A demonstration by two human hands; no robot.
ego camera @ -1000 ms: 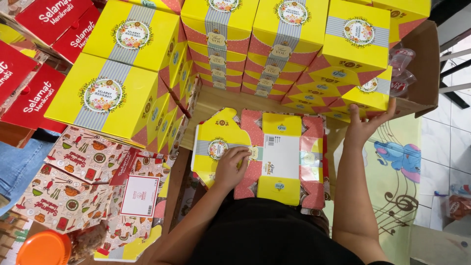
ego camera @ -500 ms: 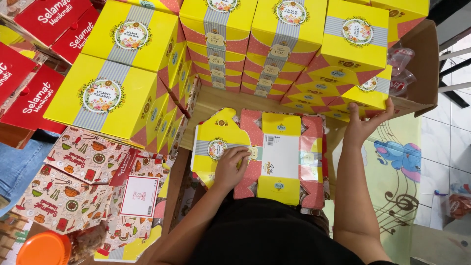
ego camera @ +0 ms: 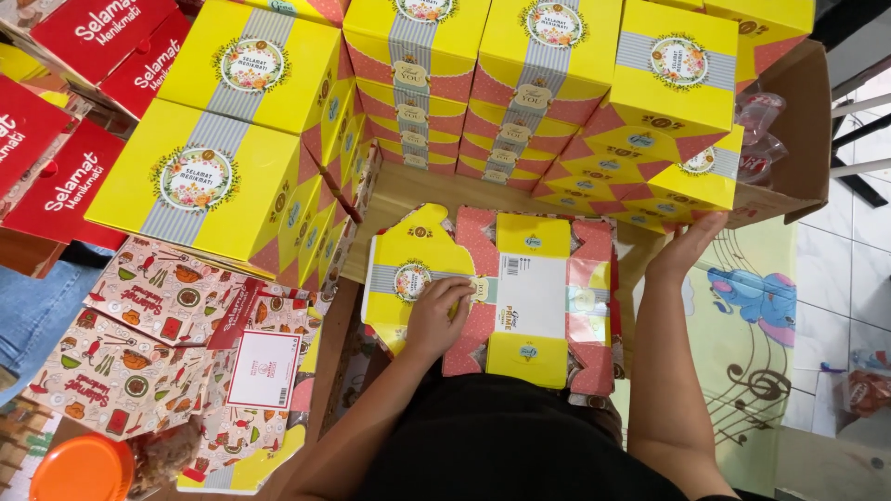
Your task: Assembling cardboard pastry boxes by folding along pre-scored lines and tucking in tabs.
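A flat, unfolded yellow and pink cardboard box [ego camera: 520, 288] lies on the wooden table [ego camera: 408, 190] in front of me. My left hand [ego camera: 436, 311] rests on its left half, fingers curled down on the card. My right hand [ego camera: 687, 243] reaches forward and touches the underside of a tilted yellow box [ego camera: 691, 181] at the right end of the stacks. Behind the flat box stand stacks of folded yellow boxes [ego camera: 464, 83] with grey striped bands and round floral labels.
More folded yellow boxes [ego camera: 213, 186] are piled at the left, with red boxes [ego camera: 65, 167] beyond them. Patterned flat cartons [ego camera: 139, 343] lie lower left near an orange lid [ego camera: 79, 468]. A brown carton [ego camera: 798, 121] stands at right; a printed mat [ego camera: 752, 325] covers the tiled floor.
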